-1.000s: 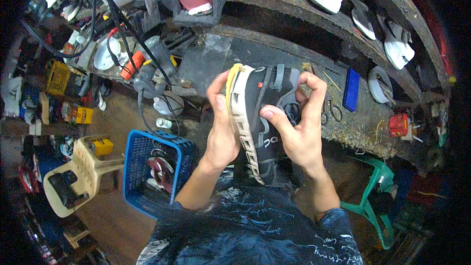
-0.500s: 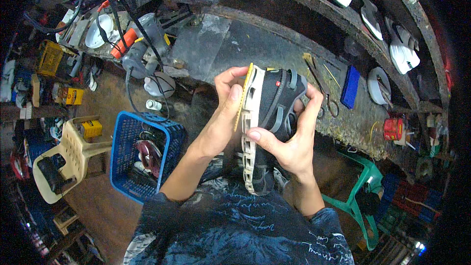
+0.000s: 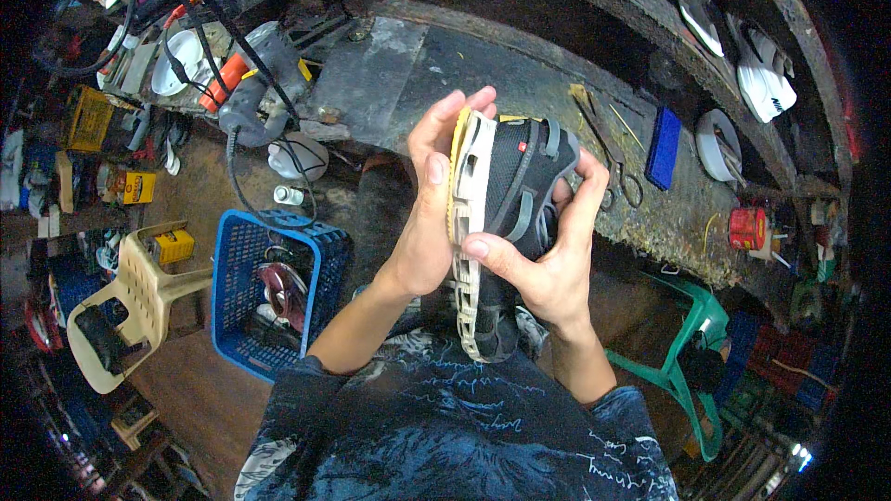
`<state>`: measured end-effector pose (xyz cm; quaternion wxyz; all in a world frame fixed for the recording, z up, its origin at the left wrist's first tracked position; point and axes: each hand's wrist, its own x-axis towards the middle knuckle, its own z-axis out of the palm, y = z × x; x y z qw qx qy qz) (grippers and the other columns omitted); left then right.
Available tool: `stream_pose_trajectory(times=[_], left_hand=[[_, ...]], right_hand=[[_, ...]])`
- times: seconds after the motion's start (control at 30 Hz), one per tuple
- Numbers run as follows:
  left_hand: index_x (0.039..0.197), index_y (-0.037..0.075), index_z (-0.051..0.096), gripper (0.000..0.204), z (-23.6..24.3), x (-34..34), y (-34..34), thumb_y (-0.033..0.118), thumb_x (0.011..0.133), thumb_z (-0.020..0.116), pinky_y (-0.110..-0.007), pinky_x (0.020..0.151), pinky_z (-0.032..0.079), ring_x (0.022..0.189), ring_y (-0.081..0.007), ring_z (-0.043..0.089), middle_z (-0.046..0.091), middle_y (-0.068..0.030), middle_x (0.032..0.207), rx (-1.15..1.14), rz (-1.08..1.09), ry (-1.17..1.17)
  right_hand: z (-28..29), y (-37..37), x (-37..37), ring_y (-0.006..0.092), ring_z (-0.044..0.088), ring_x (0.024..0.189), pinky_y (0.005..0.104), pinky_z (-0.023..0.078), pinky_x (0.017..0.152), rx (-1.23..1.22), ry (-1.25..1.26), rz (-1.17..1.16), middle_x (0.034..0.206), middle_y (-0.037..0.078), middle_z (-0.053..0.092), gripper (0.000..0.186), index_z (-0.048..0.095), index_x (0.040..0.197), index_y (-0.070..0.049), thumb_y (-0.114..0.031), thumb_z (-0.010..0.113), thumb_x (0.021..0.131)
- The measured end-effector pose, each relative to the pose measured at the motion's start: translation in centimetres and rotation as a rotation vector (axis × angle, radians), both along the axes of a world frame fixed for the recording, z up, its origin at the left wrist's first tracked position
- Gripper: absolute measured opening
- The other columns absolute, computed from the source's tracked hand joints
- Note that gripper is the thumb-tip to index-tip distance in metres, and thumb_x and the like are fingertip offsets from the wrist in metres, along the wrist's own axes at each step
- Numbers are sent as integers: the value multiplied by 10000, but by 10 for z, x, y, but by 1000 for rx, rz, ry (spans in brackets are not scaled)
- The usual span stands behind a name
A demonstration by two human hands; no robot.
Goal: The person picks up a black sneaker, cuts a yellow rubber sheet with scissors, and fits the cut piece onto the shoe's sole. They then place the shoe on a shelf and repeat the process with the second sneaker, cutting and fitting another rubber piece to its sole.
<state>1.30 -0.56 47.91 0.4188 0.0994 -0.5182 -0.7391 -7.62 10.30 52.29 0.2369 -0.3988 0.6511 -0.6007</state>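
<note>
Shoe (image 3: 515,176) up off the worktop (image 3: 371,74), held between both hands, yellow sole (image 3: 455,167) facing 9 o'clock. Clock centred on shoe, 12 straight ahead of wearer. Left hand (image 3: 430,195) cupped along that sole, fingers extended; from where I stand, can't tell if it grips or just presses. Right hand (image 3: 548,246) pinching shoe: thumb on pale midsole (image 3: 477,167), fingers round the 3 o'clock side. Scissors (image 3: 618,170) and blue block (image 3: 662,148) on worktop at 2. Blue basket (image 3: 317,292) at 8, beige chair (image 3: 153,274) past it. Green chair (image 3: 698,320) at 4.
</note>
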Motion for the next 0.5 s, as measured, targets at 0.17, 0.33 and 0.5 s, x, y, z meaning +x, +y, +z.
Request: stream_pose_trajectory(times=[0.17,0.33,0.5], left_hand=[[1677,48,224,788,7,3,-3,607,1123,244,-516,1277,298,1523,-362,400,346,-232,1679,-28,-17,-86],[1671,37,245,811,9,2,-2,623,1111,226,-509,1290,272,1549,-370,366,320,-235,1694,-1,-37,-31],[1666,20,260,799,10,1,-6,596,1114,234,-485,1316,160,1615,-353,225,227,-216,1745,-7,-103,63]], right_hand=[[-1,-1,2,331,648,1258,437,501,1084,-3,-3,1,1341,260,615,1164,198,1495,11,-280,1012,716],[-1,2,7,285,565,1301,422,479,1105,22,89,-21,1416,200,486,1223,216,1532,-10,-322,1027,670],[0,5,10,297,550,1312,434,468,1111,4,215,-48,1429,199,448,1257,213,1535,5,-333,1040,651]])
